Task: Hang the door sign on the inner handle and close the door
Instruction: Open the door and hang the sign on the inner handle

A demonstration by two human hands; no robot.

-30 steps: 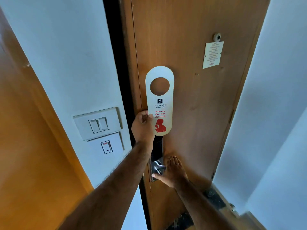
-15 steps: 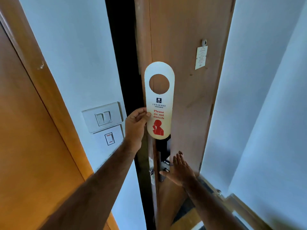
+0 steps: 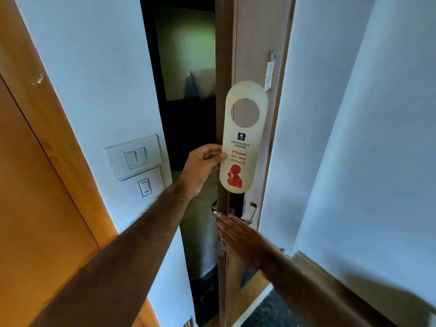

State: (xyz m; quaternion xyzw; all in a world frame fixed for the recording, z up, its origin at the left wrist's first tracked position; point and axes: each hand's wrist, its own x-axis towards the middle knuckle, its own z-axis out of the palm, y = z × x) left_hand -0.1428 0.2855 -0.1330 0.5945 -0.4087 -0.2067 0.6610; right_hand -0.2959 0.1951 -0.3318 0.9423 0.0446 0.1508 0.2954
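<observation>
My left hand [image 3: 203,165] pinches the left edge of a cream door sign [image 3: 243,142] with a round hole at the top and red "Please do not disturb" print. The sign stands upright in front of the wooden door [image 3: 257,48], which is swung well open and seen nearly edge-on. Below the sign, the inner handle [image 3: 251,212] is a silver lever on the door's face. My right hand [image 3: 238,237] is flat with fingers straight, just below and left of that lever at the door's edge, holding nothing. A second lever [image 3: 214,206] shows on the door's other side.
A dark opening [image 3: 184,90] left of the door shows a dim space beyond. Two switch plates [image 3: 135,166] sit on the white wall at left, beside an orange wooden panel [image 3: 35,185]. A white wall [image 3: 354,138] closes in on the right.
The door has swung further open, from facing me to almost edge-on. My right hand left the handle and now hovers flat below it. The sign stayed in my left hand.
</observation>
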